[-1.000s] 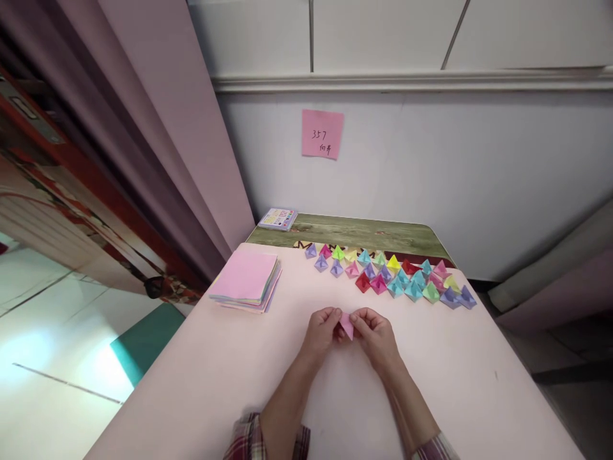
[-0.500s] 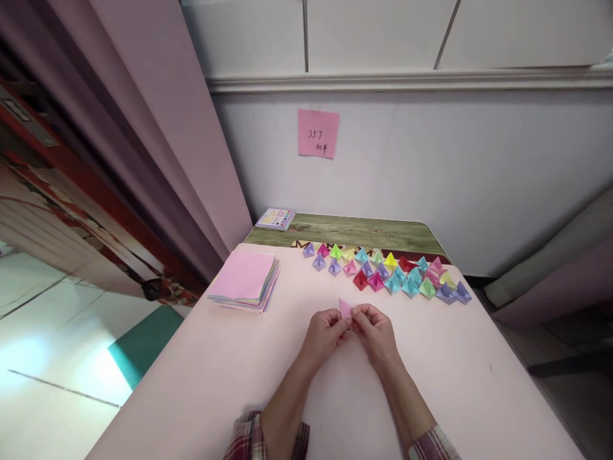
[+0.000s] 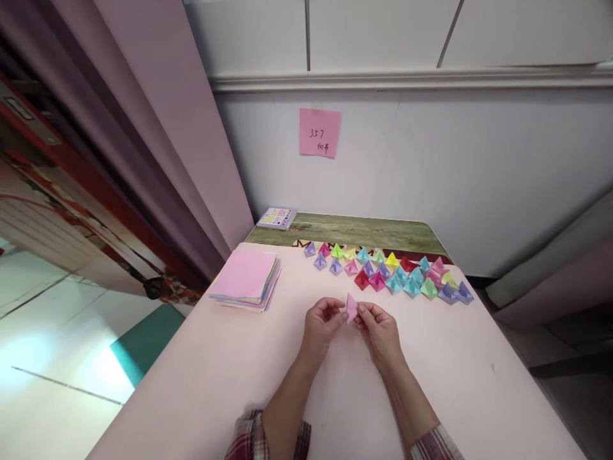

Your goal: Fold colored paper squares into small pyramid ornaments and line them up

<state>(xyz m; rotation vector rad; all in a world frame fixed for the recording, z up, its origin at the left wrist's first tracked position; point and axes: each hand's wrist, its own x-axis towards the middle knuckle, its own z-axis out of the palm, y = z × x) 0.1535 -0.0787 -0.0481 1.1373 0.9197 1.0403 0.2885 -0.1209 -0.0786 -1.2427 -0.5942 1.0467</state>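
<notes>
A small pink folded paper [image 3: 352,308] stands upright between my two hands, its pointed tip upward. My right hand [image 3: 380,329] pinches its right side between thumb and fingers. At its lower left edge, my left hand [image 3: 322,327] closes thumb and fingers on the paper; its index finger is curled above the thumb. Just beyond my hands, several folded paper boats [image 3: 394,281] in many colours stand in uneven rows. To the left lies a stack of square coloured paper [image 3: 243,275] with a pink sheet on top.
The pale pink tabletop [image 3: 201,377] ends at a green wood-grain strip [image 3: 364,227] by the wall. A small printed packet [image 3: 276,218] lies at the far left corner. On the wall hangs a pink note [image 3: 320,133] with handwriting. A purple curtain [image 3: 177,128] drops along the left side.
My left hand has loosened and shifted slightly left, uncovering more of the pink folded paper. The paper has turned a little and now shows more of its lower part.
</notes>
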